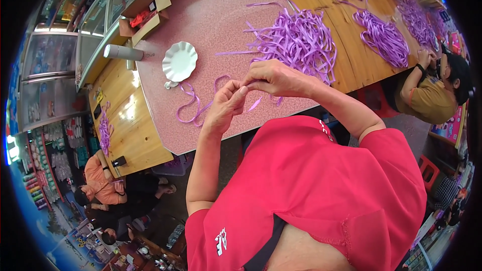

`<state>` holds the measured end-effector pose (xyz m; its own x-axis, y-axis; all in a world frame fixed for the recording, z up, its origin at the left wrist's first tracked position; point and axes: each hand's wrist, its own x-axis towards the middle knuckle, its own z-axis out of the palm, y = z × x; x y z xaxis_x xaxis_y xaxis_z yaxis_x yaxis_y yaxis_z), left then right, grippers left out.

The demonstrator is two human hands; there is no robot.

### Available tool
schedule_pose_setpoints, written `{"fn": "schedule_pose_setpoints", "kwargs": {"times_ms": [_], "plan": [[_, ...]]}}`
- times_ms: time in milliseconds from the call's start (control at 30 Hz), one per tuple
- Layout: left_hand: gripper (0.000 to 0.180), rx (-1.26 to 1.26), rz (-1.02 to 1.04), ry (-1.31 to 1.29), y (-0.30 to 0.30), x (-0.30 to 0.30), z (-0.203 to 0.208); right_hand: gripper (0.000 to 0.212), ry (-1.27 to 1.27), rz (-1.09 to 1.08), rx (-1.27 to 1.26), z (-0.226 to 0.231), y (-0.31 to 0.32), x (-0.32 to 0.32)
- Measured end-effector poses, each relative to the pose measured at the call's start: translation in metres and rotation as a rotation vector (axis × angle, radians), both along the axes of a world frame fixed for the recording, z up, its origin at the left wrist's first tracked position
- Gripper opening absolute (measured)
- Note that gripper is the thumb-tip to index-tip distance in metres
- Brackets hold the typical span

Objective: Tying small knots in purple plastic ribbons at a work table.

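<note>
In the head view, from where I stand, the left hand [228, 101] and right hand [271, 78] meet over the pink speckled tabletop [211, 15], fingertips pinched on a purple ribbon [255, 104]. Slack loops lie near a white scalloped dish [179, 61]; a tangled ribbon heap [296, 40] lies beyond the right hand.

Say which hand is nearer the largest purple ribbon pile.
Right. The right hand is at the near edge of the largest ribbon pile; the left hand is farther off, to its lower left.
</note>
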<state>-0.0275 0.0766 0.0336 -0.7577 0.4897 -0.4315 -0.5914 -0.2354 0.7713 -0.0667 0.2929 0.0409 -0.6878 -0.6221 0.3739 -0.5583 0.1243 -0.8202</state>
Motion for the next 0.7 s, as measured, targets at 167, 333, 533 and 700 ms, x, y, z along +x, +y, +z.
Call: {"fn": "schedule_pose_setpoints", "kwargs": {"times_ms": [167,333,533,700], "plan": [[0.020,-0.137,-0.053,0.088,-0.029,0.008,-0.006,0.017,-0.037,0.105,0.057,-0.008,0.017,-0.017],[0.016,-0.467,0.061,0.321,-0.109,0.015,-0.020,0.016,-0.344,0.014,0.259,-0.023,0.081,-0.045],[0.010,-0.340,0.383,0.219,-0.217,0.043,-0.068,0.015,-0.452,-0.152,0.390,-0.077,0.163,-0.068],[0.011,-0.287,0.615,0.157,-0.271,0.072,-0.102,0.014,-0.704,-0.267,0.279,-0.103,0.203,-0.067]]}}
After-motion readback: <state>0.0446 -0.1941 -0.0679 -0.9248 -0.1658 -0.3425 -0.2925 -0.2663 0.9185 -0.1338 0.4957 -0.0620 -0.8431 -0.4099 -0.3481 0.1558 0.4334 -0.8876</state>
